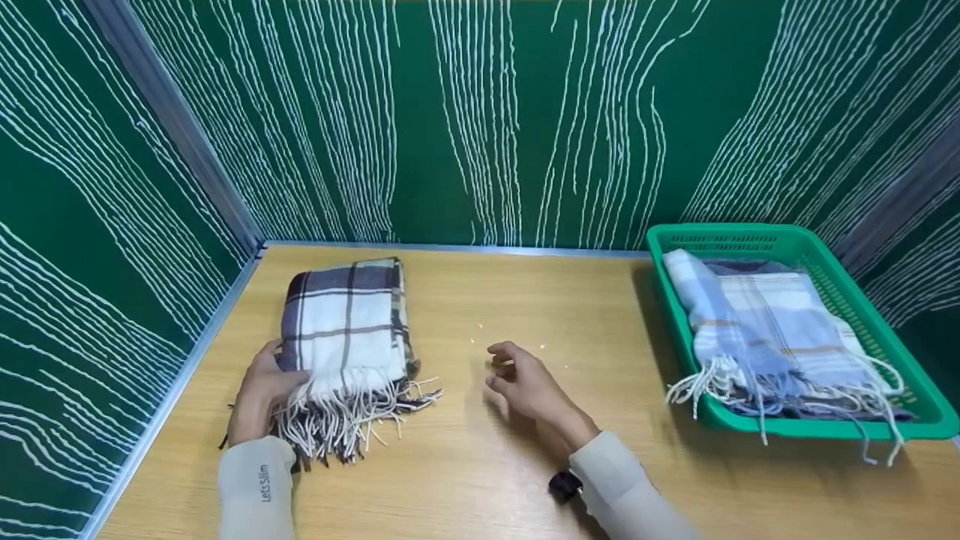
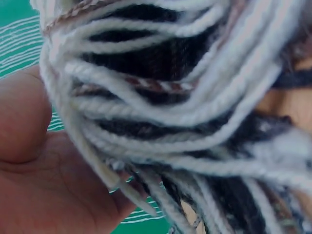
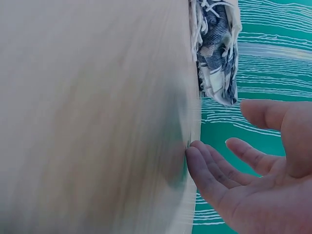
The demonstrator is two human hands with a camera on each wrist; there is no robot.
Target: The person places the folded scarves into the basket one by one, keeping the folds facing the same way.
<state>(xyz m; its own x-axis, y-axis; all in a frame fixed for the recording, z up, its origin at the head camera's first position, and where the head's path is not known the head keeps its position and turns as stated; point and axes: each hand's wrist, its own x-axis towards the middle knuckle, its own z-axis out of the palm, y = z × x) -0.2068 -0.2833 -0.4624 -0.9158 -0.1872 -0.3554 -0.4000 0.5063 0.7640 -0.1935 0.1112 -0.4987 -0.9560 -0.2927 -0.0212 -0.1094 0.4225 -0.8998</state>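
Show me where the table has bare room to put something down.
The widest free patch lies between the folded plaid scarf and the green basket, behind the right hand. The front edge right of that arm is bare too. The left side is crowded: the left hand holds the scarf's fringe there.

Left of centre lies a folded white woollen scarf [image 1: 346,322] checked in dark grey and brown, its fringe cream and black. The pale oak-grain wooden table [image 1: 525,450] is honey yellow. At right, a bright green plastic basket [image 1: 892,420] holds a pale blue and cream plaid scarf [image 1: 772,330]. Dark green walls [image 1: 480,112] carry wavy white lines
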